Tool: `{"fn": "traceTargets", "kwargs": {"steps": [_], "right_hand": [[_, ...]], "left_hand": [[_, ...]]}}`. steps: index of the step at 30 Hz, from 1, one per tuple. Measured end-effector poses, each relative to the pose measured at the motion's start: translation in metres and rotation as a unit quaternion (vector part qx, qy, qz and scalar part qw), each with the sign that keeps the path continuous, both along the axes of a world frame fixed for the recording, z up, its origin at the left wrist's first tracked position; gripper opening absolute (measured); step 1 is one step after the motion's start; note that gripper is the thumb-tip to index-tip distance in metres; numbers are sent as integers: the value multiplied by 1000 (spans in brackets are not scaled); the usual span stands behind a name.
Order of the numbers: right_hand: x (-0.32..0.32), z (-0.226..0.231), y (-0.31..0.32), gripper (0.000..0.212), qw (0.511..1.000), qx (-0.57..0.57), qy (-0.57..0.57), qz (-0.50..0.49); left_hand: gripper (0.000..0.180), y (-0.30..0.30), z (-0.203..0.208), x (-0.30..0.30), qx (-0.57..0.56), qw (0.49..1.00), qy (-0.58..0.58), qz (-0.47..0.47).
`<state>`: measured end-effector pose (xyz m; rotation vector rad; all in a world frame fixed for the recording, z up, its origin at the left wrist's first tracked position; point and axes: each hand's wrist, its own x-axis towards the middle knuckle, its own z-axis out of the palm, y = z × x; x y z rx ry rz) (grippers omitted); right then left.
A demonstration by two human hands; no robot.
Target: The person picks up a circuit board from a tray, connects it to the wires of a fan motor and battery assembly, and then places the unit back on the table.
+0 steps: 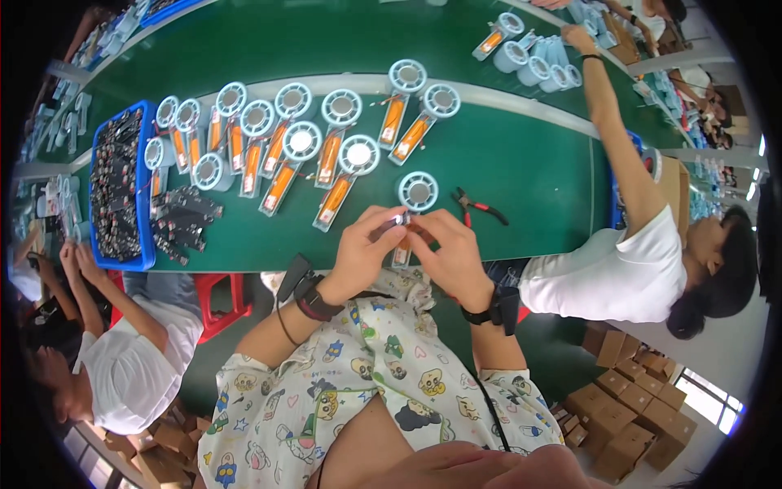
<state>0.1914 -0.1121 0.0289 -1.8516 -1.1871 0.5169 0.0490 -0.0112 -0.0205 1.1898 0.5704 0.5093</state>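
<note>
My left hand (366, 248) is closed, pinching a small dark part (397, 220) between thumb and fingertips. My right hand (450, 251) meets it from the other side, its thumb and fingers closed at the same part; the fingers hide most of it. Just beyond and beneath both hands lies a light-blue handheld fan body (418, 191) with a round head. Its handle shows a bit of orange battery (401, 255) below my fingers. Red-handled pliers (481, 210) lie spread on the table to the right of my right hand.
Several similar fan bodies (301, 141) with orange batteries lie across the green table (521, 163). At left, a pile of black parts (183, 220) sits beside a blue bin (148, 187) full of them. A co-worker's arm (615, 138) reaches over at right; another person (138, 359) sits left.
</note>
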Motion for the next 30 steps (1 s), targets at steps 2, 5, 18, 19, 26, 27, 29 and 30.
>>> {"fn": "traceTargets", "kwargs": {"steps": [2, 5, 18, 19, 26, 27, 29, 30], "right_hand": [[6, -13, -1, 17, 999, 18, -28, 4], [3, -31, 0, 18, 994, 76, -78, -20], [-8, -2, 6, 31, 959, -37, -280, 1], [-7, 1, 6, 31, 960, -35, -279, 2], [1, -7, 4, 26, 975, -30, -220, 20], [-1, -13, 6, 26, 975, -24, -218, 29], [-3, -25, 7, 21, 984, -14, -173, -34], [-6, -27, 6, 18, 987, -10, -148, -67]], "left_hand": [[31, -4, -2, 1, -44, 999, -8, 7], [31, -7, -3, 1, -52, 999, -13, 8], [30, -11, -11, 1, -61, 995, 80, 9], [30, -11, -11, 2, -60, 995, 84, 10], [28, -10, -12, 3, -75, 994, 74, 27], [27, -9, -11, 4, -79, 994, 69, 25], [27, -7, -9, 5, -83, 993, 66, 41], [28, -7, -7, 3, -91, 993, 63, 43]]}}
